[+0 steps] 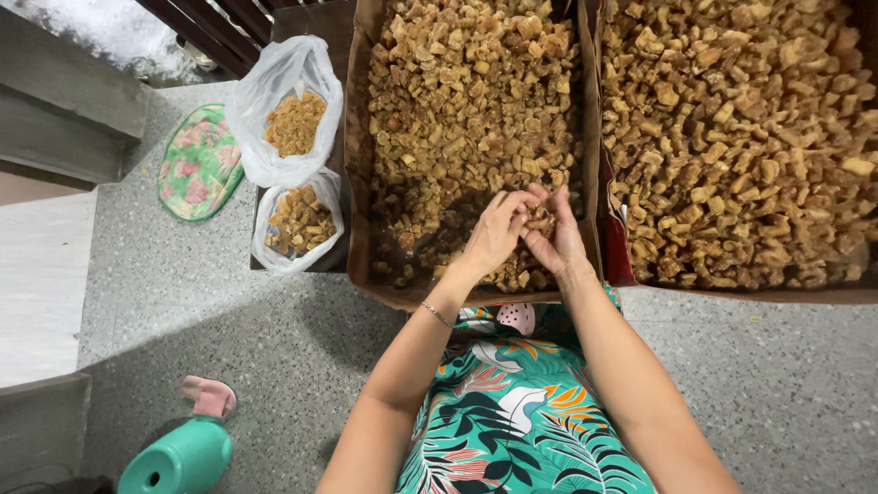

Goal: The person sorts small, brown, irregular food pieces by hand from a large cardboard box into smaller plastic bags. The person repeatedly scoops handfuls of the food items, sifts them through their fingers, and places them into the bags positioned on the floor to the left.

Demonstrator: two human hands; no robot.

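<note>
Leaf-print clothing [512, 412] fills the bottom of the view, both bare forearms reaching up from it over the near edge of the left cardboard box [358, 183] full of brown dried chunks [457, 101]. Left hand [494, 233] and right hand [560, 240] meet, fingers curled together around a small clump of chunks [540, 220], a thin bracelet [437, 315] on the left wrist. Second box [615, 256] of the same stuff sits just right; two plastic bags [288, 110] with chunks stand left, teal container [178, 457] on the speckled floor.
</note>
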